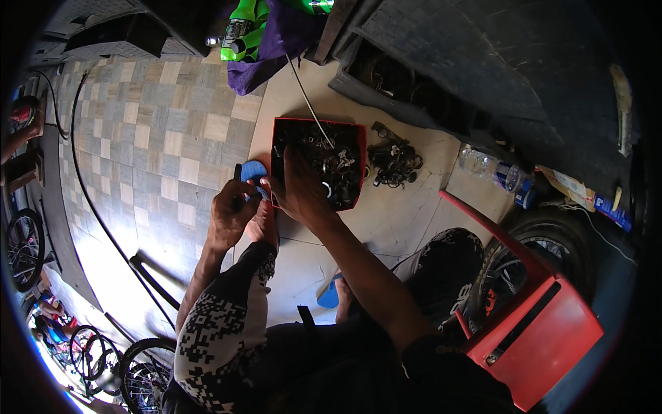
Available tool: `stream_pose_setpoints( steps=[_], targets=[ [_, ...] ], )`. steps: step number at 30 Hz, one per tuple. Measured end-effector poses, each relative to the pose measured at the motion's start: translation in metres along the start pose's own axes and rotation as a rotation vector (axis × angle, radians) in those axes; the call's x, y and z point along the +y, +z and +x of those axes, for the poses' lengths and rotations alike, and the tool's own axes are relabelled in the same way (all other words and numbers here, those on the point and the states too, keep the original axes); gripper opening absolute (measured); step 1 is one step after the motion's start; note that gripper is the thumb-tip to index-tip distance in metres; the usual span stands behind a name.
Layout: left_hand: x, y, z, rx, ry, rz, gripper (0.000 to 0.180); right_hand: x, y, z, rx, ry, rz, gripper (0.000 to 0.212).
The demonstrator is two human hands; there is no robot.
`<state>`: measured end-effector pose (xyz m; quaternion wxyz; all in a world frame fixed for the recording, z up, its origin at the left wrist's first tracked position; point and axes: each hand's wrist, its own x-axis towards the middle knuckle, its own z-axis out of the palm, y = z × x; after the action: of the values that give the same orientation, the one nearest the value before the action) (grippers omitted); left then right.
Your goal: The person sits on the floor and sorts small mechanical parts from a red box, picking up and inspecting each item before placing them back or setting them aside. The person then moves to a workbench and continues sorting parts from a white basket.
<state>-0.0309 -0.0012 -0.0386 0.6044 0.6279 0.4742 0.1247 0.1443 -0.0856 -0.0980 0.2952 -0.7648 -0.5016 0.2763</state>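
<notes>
A red-rimmed box full of small dark and silvery metal parts stands on the floor in front of me. My right hand reaches over its left side, fingers stretched out over the contents and thumb apart. Just left of the box, my left hand is closed with its fingertips pinched. Whatever it holds is too small and dark to name. Below the hands is my foot in a blue flip-flop. To the right of the box lies a loose pile of metal parts. A thin metal rod slants into the box.
Beyond the box, a purple bag holds green bottles. A red plastic chair and a tyre stand at right, near clear plastic bottles. Bicycle wheels and a long black cable are on the left.
</notes>
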Motion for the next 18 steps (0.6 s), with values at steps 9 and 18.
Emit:
stream_pose_setpoints(
  steps=[9, 18],
  targets=[
    [0.009, 0.000, 0.001, -0.044, -0.049, 0.036, 0.009, 0.030, -0.054, -0.005, -0.025, 0.094, -0.470, 0.061],
    [0.010, 0.003, 0.001, -0.074, -0.072, -0.005, 0.012, 0.039, -0.030, -0.001, -0.103, -0.098, -0.483, 0.061]
  ],
)
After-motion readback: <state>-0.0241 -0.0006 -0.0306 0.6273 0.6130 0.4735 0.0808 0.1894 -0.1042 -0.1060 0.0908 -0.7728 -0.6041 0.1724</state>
